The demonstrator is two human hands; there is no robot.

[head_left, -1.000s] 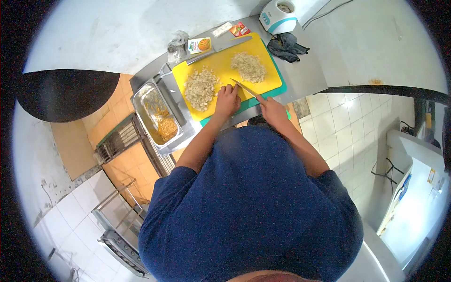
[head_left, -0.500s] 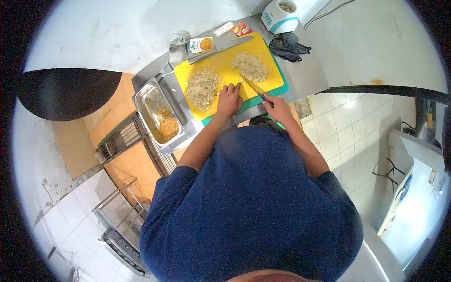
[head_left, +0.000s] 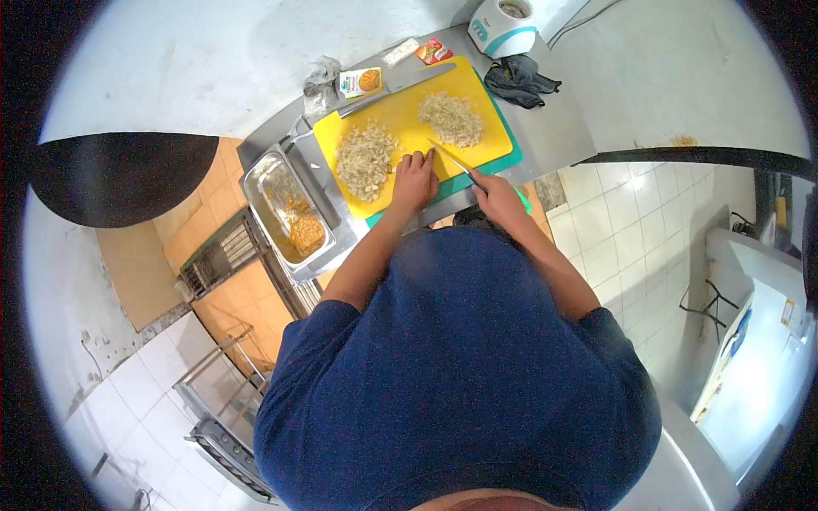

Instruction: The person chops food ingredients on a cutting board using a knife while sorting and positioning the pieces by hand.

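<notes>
A kitchen knife [head_left: 452,159] is gripped by its dark handle in my right hand [head_left: 501,203], at the near edge of the yellow cutting board [head_left: 411,136]. Its blade points up and left across the board, with the tip just beyond my left fingertips. My left hand [head_left: 415,182] presses its bunched fingers down on the board beside the blade; whatever lies under them is too small to make out. Chopped pale food lies in two heaps: a left heap [head_left: 365,162] by my left hand and a right heap [head_left: 452,119] beyond the knife tip.
Under the yellow board is a green board [head_left: 509,159]. A large knife [head_left: 399,88] lies along the far edge. Left stands a metal pan [head_left: 256,183] holding orange-yellow food. Behind are a seasoning packet [head_left: 360,82], a red packet [head_left: 434,51], a black bag [head_left: 520,81] and a white-teal appliance [head_left: 503,32].
My right hand has drawn slightly down and left with the knife, and its blade has shifted toward my left fingers. My left hand stays nearly in place.
</notes>
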